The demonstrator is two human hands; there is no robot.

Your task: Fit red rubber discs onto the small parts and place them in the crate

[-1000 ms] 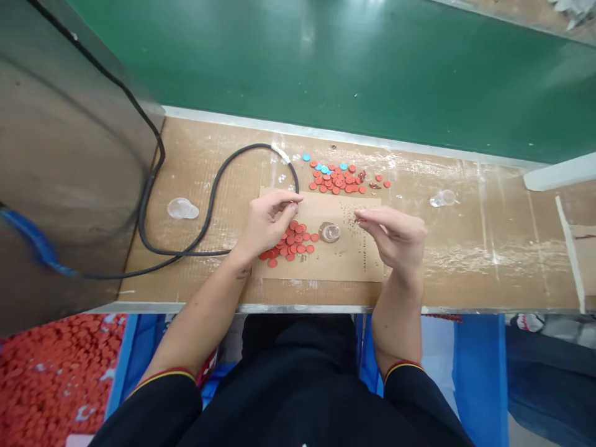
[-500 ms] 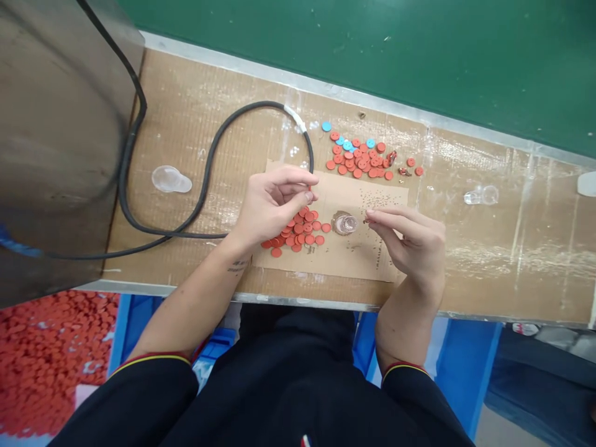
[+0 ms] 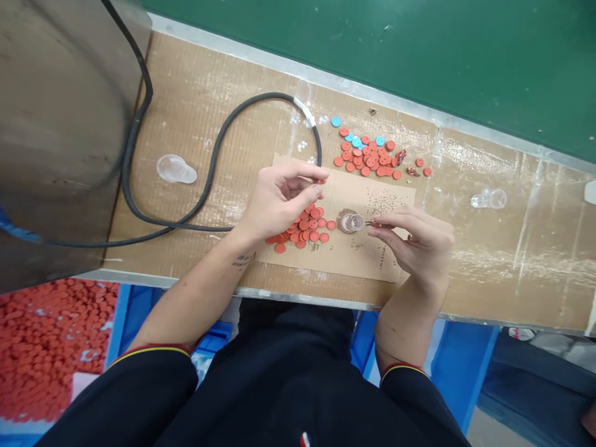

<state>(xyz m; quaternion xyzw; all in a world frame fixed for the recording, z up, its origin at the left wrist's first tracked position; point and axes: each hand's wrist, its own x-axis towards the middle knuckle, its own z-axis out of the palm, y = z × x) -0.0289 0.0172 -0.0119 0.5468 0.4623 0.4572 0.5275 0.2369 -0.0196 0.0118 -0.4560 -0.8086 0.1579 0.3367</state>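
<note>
My left hand is closed in a pinch over the cardboard sheet, with the edge of a small red button showing at its fingertips. Below it lies a loose pile of red buttons. My right hand is also pinched shut, on a thin dark piece too small to name. The tip of this piece points left, close to a small clear cup standing on the sheet. Tiny dark specks lie scattered beside my right fingers.
Red and blue buttons lie in a group behind the sheet. A black cable loops across the left side. Clear plastic pieces lie at left and right. A bin of red pieces stands below left.
My right fingertips have turned so that the thin dark piece now points at the clear cup. My left hand keeps its pinch. The whole view has shifted slightly.
</note>
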